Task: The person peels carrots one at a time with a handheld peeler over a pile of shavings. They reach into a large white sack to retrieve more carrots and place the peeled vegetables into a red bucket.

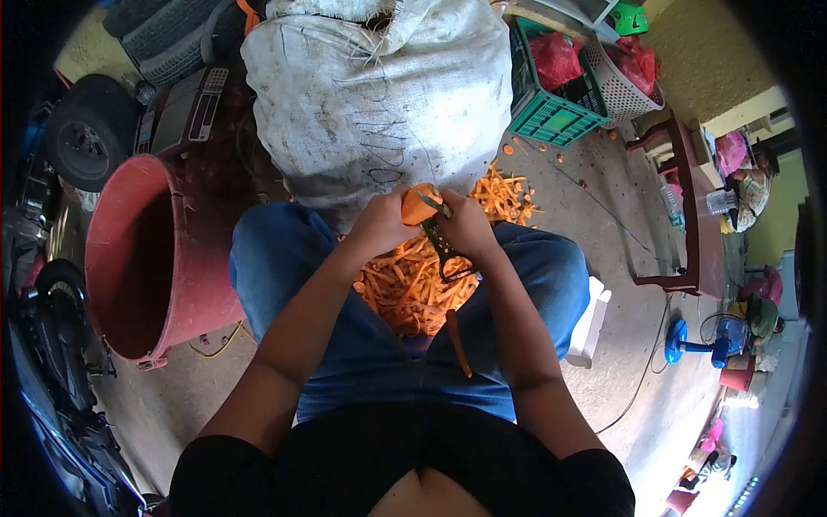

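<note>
My left hand (385, 226) is closed around a thick orange carrot (420, 204), held up between my knees. In my right hand (465, 226) is a dark peeler (440, 244), its open frame hanging below my fingers. The peeler's upper end lies against the carrot's right side. Directly beneath both hands, a heap of orange peelings (409, 293) fills the space between my legs. A single peel strip (458, 343) lies on my right thigh.
A large white sack (379, 103) stands just ahead. To the left is a big red bin (129, 258), tipped toward me. A green crate (560, 112) sits at the far right, near a wooden piece of furniture (689, 207). More peelings (506, 196) and a cable (642, 383) lie on the floor.
</note>
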`<state>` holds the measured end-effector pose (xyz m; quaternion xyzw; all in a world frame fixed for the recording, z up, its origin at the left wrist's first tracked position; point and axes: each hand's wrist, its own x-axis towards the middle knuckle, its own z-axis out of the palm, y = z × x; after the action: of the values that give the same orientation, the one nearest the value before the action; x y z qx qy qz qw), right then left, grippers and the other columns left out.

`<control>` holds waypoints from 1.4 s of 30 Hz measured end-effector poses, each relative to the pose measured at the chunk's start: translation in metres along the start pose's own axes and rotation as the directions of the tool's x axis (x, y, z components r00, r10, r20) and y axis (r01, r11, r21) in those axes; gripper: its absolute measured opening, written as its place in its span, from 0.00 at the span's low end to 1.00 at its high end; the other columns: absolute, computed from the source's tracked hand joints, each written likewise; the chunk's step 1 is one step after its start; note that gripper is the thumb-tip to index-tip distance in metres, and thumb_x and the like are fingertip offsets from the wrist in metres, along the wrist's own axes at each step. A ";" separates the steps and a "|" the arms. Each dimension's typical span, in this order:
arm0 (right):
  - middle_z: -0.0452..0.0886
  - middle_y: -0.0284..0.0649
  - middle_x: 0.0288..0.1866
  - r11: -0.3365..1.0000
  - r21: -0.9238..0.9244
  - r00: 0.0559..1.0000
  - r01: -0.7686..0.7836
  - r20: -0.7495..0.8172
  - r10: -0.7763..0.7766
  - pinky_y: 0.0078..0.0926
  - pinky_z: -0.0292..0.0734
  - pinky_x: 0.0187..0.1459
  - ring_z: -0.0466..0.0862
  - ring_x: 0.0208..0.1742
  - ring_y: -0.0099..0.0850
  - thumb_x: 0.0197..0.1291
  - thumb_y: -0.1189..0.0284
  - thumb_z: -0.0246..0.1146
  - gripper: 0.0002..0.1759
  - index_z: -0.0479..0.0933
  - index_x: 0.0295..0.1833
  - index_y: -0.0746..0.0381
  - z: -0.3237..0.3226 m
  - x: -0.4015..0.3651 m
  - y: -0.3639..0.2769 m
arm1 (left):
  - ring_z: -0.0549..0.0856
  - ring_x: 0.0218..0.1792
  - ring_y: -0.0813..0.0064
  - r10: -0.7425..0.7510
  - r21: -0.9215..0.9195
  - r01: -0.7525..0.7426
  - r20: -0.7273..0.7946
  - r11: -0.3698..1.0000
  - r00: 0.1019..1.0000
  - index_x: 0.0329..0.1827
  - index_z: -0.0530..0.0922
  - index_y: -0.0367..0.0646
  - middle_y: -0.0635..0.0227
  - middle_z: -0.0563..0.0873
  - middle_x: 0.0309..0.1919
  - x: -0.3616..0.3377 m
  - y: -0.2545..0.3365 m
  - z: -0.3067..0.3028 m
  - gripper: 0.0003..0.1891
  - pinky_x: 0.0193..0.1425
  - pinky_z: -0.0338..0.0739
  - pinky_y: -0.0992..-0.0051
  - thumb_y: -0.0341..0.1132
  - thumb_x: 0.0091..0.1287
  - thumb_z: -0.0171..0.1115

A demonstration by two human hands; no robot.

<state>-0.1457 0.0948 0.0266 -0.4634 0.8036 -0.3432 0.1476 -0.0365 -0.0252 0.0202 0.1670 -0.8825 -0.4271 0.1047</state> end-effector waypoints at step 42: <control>0.75 0.52 0.26 0.962 -0.103 0.968 -0.251 -0.021 0.250 0.39 0.70 0.35 0.76 0.33 0.47 0.44 0.70 0.54 0.10 0.72 0.31 0.65 0.013 0.011 0.025 | 0.78 0.31 0.71 0.248 -0.474 -0.145 0.162 0.868 0.955 0.39 0.71 0.40 0.63 0.78 0.27 -0.018 0.009 0.002 0.19 0.34 0.70 0.74 0.31 0.42 0.63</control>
<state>-0.1606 0.0887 0.0010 -0.3636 0.8732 -0.2812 0.1622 -0.0221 -0.0113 0.0254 -0.0012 -0.7755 -0.6253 0.0871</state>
